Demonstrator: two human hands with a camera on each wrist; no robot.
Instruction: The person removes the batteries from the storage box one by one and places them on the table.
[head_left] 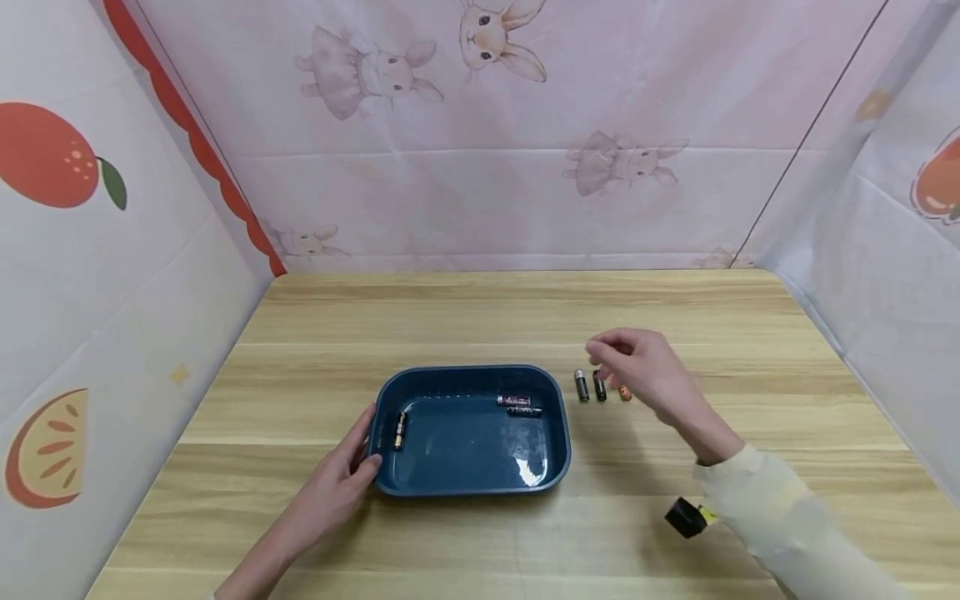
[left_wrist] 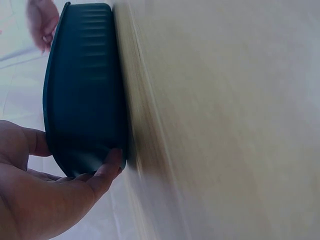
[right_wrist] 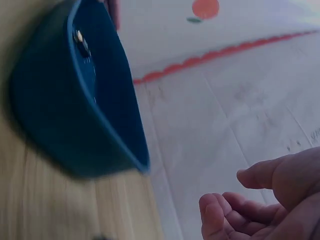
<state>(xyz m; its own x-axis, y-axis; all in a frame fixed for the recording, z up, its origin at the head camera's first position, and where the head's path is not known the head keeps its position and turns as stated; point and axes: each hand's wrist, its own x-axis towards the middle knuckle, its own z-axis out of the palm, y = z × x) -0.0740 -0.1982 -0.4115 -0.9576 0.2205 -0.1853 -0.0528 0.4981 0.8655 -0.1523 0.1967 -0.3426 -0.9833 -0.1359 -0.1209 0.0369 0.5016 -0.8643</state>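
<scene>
A dark blue plastic tray (head_left: pixel 465 492) sits on the wooden table. My left hand (head_left: pixel 341 479) grips its left end, the thumb by the rim and fingers along the outer wall (left_wrist: pixel 82 100). Inside the tray lie one battery (head_left: pixel 401 430) near the left wall and two side by side, a silver-and-pink battery (head_left: pixel 513 401) and a dark battery (head_left: pixel 525 411), at the right. Beyond the tray's right end, my right hand (head_left: pixel 637 367) hovers with loosely bent fingers, thumb apart from them, holding nothing visible. Below it are two dark batteries (head_left: pixel 582 386) and an orange battery (head_left: pixel 626 392), partly hidden.
The wooden tabletop (head_left: pixel 300 400) extends around the tray. A small black block (head_left: pixel 686 518) with a yellow part shows beside the right sleeve (head_left: pixel 787 517). Printed cloth walls (head_left: pixel 480 208) rise behind the table and at both sides.
</scene>
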